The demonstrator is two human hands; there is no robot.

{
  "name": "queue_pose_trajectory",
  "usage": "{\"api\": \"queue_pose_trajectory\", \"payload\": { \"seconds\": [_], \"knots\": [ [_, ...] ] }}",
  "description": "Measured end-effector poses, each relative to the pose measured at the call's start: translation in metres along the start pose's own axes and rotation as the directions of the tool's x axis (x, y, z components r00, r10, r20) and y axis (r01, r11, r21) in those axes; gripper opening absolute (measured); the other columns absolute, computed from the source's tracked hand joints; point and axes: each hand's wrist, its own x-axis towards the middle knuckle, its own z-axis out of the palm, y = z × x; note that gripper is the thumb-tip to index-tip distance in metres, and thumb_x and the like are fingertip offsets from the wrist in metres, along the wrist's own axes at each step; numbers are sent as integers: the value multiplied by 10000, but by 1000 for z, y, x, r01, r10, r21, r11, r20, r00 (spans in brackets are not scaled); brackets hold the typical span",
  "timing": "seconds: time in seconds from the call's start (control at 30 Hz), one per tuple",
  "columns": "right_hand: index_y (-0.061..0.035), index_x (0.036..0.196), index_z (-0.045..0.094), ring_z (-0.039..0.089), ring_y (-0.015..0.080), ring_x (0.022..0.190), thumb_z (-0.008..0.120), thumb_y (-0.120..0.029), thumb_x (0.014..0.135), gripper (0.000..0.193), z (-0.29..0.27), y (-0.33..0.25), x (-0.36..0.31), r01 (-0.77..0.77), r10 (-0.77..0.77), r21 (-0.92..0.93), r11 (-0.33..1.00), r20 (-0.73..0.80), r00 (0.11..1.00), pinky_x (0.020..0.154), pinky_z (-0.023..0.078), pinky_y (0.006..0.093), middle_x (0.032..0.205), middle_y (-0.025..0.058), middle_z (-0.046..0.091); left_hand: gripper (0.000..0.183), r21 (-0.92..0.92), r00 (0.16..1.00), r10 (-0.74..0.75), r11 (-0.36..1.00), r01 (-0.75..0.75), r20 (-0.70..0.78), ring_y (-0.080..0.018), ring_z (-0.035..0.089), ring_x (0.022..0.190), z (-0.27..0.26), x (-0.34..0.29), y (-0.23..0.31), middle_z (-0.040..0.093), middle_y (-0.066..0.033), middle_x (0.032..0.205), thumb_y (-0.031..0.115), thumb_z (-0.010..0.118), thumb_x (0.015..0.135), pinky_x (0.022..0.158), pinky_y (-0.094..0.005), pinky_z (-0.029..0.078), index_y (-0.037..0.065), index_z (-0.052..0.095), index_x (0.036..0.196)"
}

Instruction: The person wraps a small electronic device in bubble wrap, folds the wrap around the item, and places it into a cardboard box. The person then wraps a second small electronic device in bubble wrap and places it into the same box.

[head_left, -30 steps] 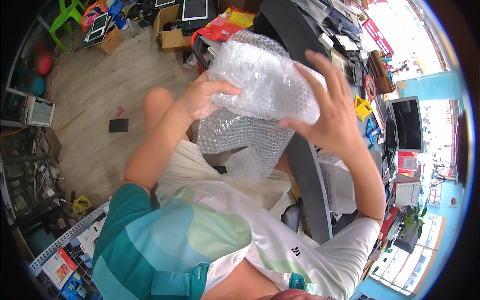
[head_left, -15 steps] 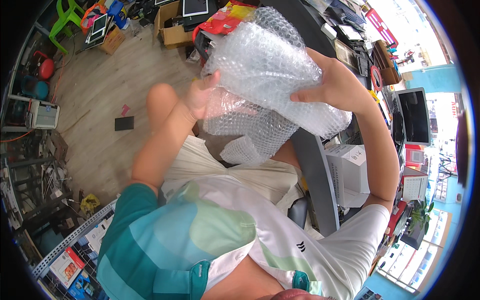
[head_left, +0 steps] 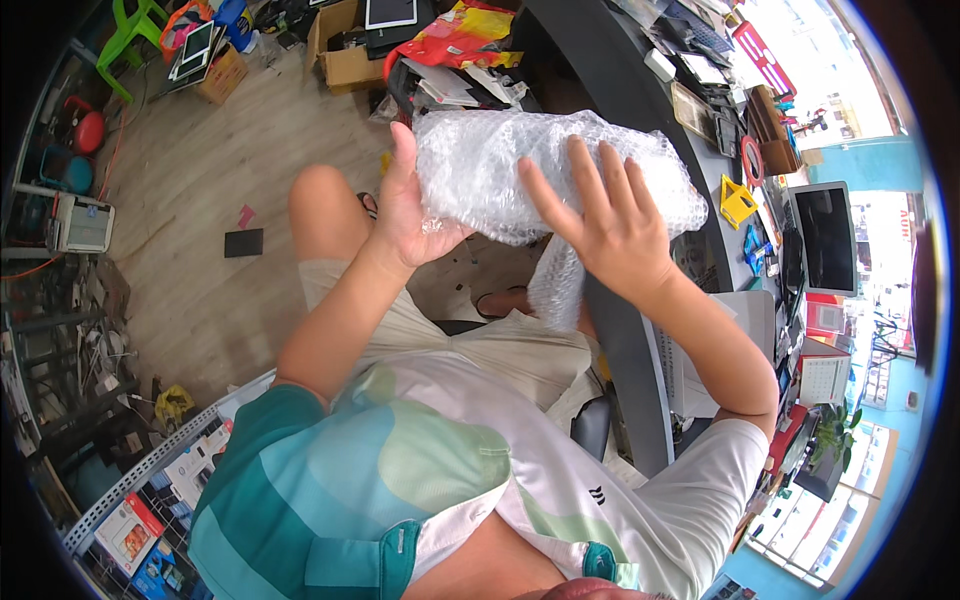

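Observation:
A bundle of clear bubble wrap [head_left: 480, 170] is held above my lap, with a loose tail hanging from its lower side. Around its left end is my left hand [head_left: 412, 222], thumb up along the edge and fingers underneath. My right hand [head_left: 622, 235] lies on top of the right half with its fingers spread out, touching the wrap. Whatever may be inside the bundle cannot be made out through the bubbles.
A grey desk [head_left: 640, 385] curves along my right, with a monitor [head_left: 828, 237], a yellow plastic piece [head_left: 737, 203] and a white box [head_left: 690, 385] nearby. Ahead are a red and yellow bag [head_left: 455, 38] and a cardboard box [head_left: 350, 70]. A dark flat rectangle [head_left: 243, 243] lies on the floor.
The loosely spread bubble wrap has become a narrower, flatter bundle. My right hand has moved from gripping its far right side to lying spread on top. The bag's contents now show beyond it.

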Motion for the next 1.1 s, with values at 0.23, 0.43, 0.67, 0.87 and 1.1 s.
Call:
{"api": "queue_pose_trajectory", "payload": {
  "seconds": [0.23,0.43,0.67,0.87,1.1],
  "knots": [
    [-244,1583,473,587,415,1283,717,-312,903,726,-11,3,1,-38,-2,271,962,145,989,1054,499,552,1478,194,559,554,455,961,-54,873,178,-273,-275,696,1216,-19,-14,29,713,-148,1297,115,736,904,1048,-447,570,-6,589,1424],
    [-100,1404,613,597,382,1195,947,-427,678,863,-23,35,22,-289,281,599,747,110,954,1020,496,465,1327,159,600,593,701,987,-101,694,161,-127,-255,703,1186,17,11,58,729,-153,1272,10,767,837,1024,-426,571,-13,609,1408],
    [-72,1440,608,645,358,1242,974,-510,630,991,-22,73,47,-365,200,726,583,307,931,1022,521,438,1354,163,653,716,854,992,-119,519,23,46,-243,666,1239,18,31,66,701,-133,1329,-26,818,785,1049,-403,535,9,578,1458],
    [-58,1396,665,766,265,993,984,-300,614,879,-33,96,65,-657,-15,617,432,734,679,986,558,371,1094,141,795,741,833,976,-58,533,-150,212,-252,611,1324,13,43,62,660,-119,1400,31,824,824,1117,-431,487,13,531,1504],
    [24,1358,658,723,227,1073,984,-175,656,799,-57,116,29,-719,170,695,3,708,685,1014,537,356,1206,116,755,802,357,994,-72,933,40,77,-311,522,1428,1,57,30,543,-168,1518,452,785,932,1190,-518,429,7,492,1531]
  ]
}}
